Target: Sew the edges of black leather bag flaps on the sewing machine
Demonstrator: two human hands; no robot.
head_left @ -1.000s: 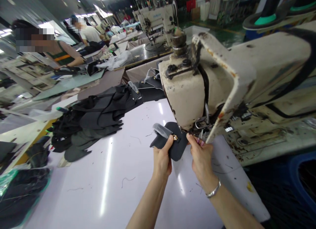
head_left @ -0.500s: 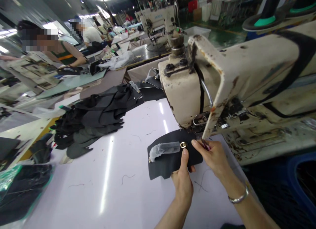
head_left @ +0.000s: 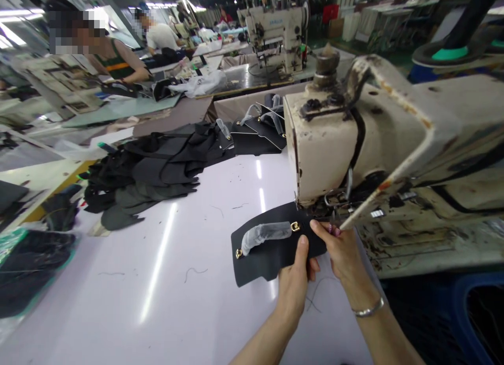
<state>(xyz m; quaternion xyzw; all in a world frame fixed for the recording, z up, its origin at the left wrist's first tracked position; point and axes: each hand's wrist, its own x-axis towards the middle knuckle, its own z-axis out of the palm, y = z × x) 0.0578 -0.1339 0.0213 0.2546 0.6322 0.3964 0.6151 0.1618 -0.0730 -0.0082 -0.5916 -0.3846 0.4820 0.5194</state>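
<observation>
A black bag panel (head_left: pixel 271 260) lies under the head of the sewing machine (head_left: pixel 326 160), its far right end beside the presser foot area. On it a short handle (head_left: pixel 268 231) wrapped in clear plastic runs between two gold rings. My left hand (head_left: pixel 293 286) grips the panel's near edge, thumb on top and fingers beneath. With its thumb on the panel's right end, my right hand (head_left: pixel 344 252) is closed there; a small pinkish object (head_left: pixel 334 229) shows by its fingers, too blurred to name. The needle is hidden.
A heap of black cut pieces (head_left: pixel 157 170) lies on the left of the white table (head_left: pixel 189 312). Behind are more handled panels (head_left: pixel 255 139). A plastic-wrapped bundle (head_left: pixel 31 270) is at far left, a blue crate (head_left: pixel 468 302) at lower right. A co-worker (head_left: pixel 118 60) sits beyond.
The view has shifted, putting the machine head farther right in the picture. The panel has turned slightly, and its left gold ring shows more fully. Both hands stay on the panel.
</observation>
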